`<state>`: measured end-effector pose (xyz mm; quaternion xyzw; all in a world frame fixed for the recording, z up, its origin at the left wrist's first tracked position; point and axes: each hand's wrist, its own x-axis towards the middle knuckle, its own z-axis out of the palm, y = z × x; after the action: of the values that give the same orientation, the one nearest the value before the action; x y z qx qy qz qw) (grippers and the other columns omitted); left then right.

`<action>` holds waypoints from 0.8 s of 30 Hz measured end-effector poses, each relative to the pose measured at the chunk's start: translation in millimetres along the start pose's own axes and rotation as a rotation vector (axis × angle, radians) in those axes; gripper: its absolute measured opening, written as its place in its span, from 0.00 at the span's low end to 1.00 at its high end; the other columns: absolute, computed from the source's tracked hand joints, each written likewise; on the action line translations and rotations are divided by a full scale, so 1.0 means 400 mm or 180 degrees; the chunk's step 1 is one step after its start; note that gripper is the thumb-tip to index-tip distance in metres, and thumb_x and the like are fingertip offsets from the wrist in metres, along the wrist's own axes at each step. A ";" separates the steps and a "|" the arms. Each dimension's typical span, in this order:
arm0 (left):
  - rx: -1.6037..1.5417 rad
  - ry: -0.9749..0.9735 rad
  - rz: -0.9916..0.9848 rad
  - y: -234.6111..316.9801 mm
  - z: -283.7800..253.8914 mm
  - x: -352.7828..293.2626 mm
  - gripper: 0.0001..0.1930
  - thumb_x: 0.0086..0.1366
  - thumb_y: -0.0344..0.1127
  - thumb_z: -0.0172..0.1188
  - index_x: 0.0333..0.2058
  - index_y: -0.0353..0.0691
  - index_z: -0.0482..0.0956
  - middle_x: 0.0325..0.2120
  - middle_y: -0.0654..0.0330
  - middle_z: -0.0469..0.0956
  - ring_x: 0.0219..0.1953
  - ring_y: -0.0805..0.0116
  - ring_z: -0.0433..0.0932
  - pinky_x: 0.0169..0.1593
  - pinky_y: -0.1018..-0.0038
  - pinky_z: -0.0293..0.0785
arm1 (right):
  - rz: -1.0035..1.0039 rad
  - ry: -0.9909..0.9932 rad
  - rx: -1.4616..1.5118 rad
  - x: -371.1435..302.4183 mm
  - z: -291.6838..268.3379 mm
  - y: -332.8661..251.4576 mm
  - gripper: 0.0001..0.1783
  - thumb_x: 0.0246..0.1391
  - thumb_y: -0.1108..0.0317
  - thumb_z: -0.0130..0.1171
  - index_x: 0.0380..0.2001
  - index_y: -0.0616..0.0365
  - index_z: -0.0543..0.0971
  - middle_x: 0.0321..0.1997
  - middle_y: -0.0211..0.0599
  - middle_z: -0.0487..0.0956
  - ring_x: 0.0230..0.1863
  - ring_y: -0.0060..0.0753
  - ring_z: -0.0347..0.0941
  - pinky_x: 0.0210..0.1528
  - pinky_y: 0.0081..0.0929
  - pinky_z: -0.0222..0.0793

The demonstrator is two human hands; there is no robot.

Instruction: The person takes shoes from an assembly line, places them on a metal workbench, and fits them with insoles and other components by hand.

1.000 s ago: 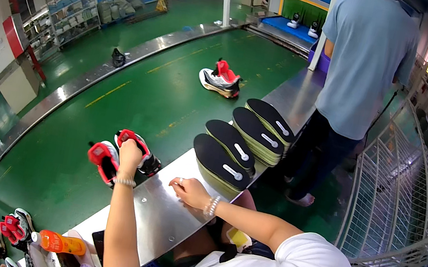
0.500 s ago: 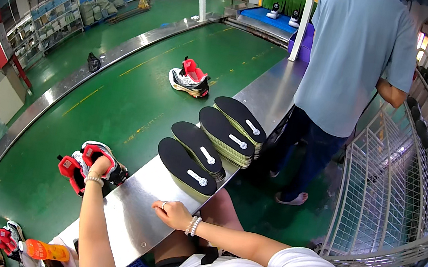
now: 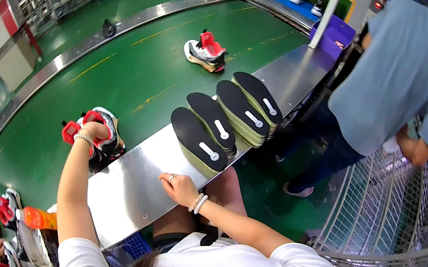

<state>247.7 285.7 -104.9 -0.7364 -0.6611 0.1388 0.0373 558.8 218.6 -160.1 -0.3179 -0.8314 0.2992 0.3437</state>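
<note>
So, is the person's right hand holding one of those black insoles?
No, the right hand is over the metal ledge, apart from the stacked black insoles.

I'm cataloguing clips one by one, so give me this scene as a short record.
Left hand: at a red-lined shoe; grip unclear
Right hand: at the metal ledge, no item visible in it
Insoles: four black-topped stacks on the ledge
Lone shoe: farther off, on the green surface
Co-worker: blue top, beside a wire rack

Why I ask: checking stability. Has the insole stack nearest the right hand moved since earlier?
No; the insole stack shows no clear shift either way against the metal ledge.
</note>
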 end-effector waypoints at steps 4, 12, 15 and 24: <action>-0.1229 0.1767 -0.1176 -0.215 0.121 -0.035 0.10 0.55 0.35 0.48 0.20 0.37 0.74 0.15 0.62 0.71 0.16 0.74 0.69 0.20 0.77 0.69 | -0.0088 -0.0122 -0.0097 0.001 0.011 -0.029 0.07 0.48 0.69 0.49 0.29 0.57 0.75 0.24 0.43 0.76 0.24 0.42 0.73 0.27 0.31 0.68; -0.5176 0.2336 -0.2834 -0.046 -0.037 -0.060 0.23 0.61 0.52 0.45 0.31 0.34 0.76 0.28 0.58 0.77 0.26 0.69 0.76 0.24 0.77 0.72 | -0.0089 -0.0151 -0.0135 0.006 -0.004 -0.011 0.06 0.48 0.69 0.51 0.28 0.57 0.76 0.23 0.42 0.76 0.23 0.42 0.73 0.26 0.30 0.68; -0.5435 0.2403 -0.2936 -0.061 -0.008 -0.058 0.24 0.59 0.53 0.46 0.35 0.34 0.75 0.30 0.55 0.77 0.29 0.66 0.77 0.28 0.74 0.72 | -0.0077 -0.0153 -0.0097 0.002 0.000 -0.013 0.06 0.47 0.69 0.51 0.27 0.57 0.76 0.23 0.43 0.76 0.22 0.42 0.72 0.25 0.31 0.67; -0.6423 0.2213 -0.3035 -0.076 -0.056 -0.074 0.25 0.56 0.48 0.48 0.42 0.31 0.70 0.37 0.50 0.75 0.38 0.58 0.75 0.44 0.57 0.68 | -0.0203 -0.0116 -0.0036 0.002 -0.005 -0.010 0.05 0.47 0.72 0.51 0.27 0.59 0.76 0.18 0.43 0.74 0.18 0.39 0.71 0.21 0.28 0.64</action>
<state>221.6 263.2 -71.4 -0.1076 -0.6351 -0.6865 -0.3373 558.6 217.1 -155.7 -0.2877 -0.8489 0.2892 0.3361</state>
